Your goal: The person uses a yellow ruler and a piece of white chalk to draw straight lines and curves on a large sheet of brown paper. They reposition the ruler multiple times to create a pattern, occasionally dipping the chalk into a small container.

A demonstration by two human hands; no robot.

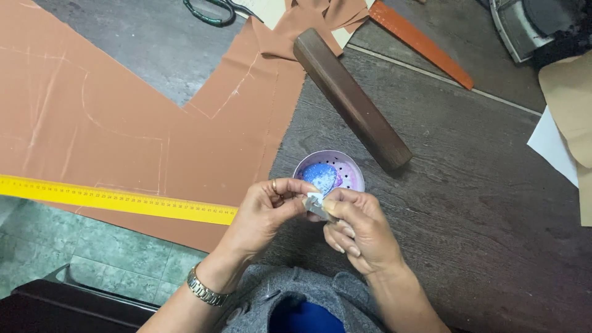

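I see a dark wooden desk (481,203) with rough, open grain and a matt face. The terracotta cloth (111,117) on it looks smooth and matt, marked with pale chalky lines. Across it lies a yellow ruler (117,199) with a slight plastic sheen. The brown block (351,98) is wood, smooth and faintly satin. The small round bowl (350,169) looks like glossy plastic, perforated, with a speckled blue piece (319,176) inside. Between my hands I hold a small whitish chip (314,200), dull and chalky. My left wrist carries a shiny metal watch band (205,290). My sleeve (290,290) is grey knitted wool, fuzzy.
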